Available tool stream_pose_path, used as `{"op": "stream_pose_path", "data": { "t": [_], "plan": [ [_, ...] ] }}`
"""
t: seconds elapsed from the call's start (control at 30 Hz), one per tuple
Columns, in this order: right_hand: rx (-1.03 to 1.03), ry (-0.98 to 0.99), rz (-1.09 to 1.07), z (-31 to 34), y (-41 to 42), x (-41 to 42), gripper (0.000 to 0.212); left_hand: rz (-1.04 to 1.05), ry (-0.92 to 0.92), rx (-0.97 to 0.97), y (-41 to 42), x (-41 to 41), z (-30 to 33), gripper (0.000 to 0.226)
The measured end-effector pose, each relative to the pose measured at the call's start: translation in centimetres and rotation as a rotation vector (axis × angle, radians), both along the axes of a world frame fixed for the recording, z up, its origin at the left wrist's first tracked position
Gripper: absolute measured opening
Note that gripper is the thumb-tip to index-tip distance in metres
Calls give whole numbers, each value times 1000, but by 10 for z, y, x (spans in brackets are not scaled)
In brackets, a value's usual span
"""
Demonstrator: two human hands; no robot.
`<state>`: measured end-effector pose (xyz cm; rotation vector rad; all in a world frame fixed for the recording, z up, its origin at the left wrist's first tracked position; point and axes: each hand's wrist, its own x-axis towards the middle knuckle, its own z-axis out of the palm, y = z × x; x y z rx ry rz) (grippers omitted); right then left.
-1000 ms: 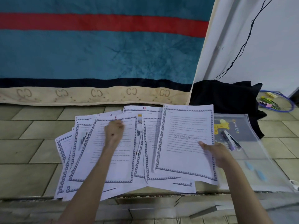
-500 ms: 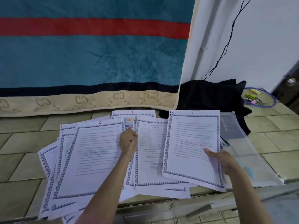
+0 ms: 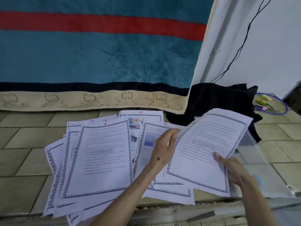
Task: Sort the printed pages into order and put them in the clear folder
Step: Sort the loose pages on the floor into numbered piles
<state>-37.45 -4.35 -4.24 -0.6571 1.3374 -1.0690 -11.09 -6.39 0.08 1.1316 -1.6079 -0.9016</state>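
A: Where are the printed pages [image 3: 104, 160] at this point?

B: Most are fanned on the tiled floor [image 3: 24, 157] across the lower left and centre of the frame, with the handwritten numbers 11, 15, 6, 14 and 4 readable at their top edges. Page 1 [image 3: 206, 152] is lifted at centre right, pinched at its lower right edge by the right hand [image 3: 234, 170]. Its left edge is curled over and gripped by the fingers of the left hand [image 3: 162, 152]. The clear folder [image 3: 254, 154] is partly covered by that sheet at the right edge.

A: How is the step best carried out?

B: Page 1 should be supported at both edges so it is not creased, then laid apart as the start of the ordered stack. Page 2 should be looked for by the top numbers only. The fan should be spread gently, since overlapped sheets are likely to be dragged together
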Motion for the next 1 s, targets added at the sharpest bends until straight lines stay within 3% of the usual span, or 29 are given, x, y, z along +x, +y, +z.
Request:
{"op": "stream_pose_path", "data": {
  "t": [0.13, 0.23, 0.33, 0.47, 0.53, 0.7, 0.77, 0.87, 0.93, 1.0],
  "plan": [
    [-29, 32, 24, 1, 0, 5, 56, -19, 57, 31, 9, -11, 2, 22],
    [-58, 3, 44, 7, -1, 10, 36, -10, 145, 74, 8, -10, 11, 12],
    [-80, 40, 68, 15, -8, 22, 30, 59, 286, 93, 2, 0, 25, 24],
    [-172, 150, 85, 22, -21, 41, 75, 133, 387, 193, -14, 24, 33, 27],
    [-218, 170, 69, 26, -26, 50, 69, 123, 444, 288, -18, 36, 37, 32],
    [-249, 151, 187, 39, -33, 71, 93, 65, 538, 419, -27, 54, 34, 22],
    [-201, 188, 244, 42, -32, 73, 94, 44, 566, 472, -26, 55, 35, 27],
    [-166, 262, 217, 41, -26, 54, 89, 28, 416, 552, -24, 60, 29, 31],
    [-142, 395, 148, 46, -18, 31, 88, 108, 48, 524, -26, 68, 17, 29],
    [-104, 636, 80, 51, -13, 9, 63, 160, -249, 517, -28, 78, 1, 35]
  ]
}}
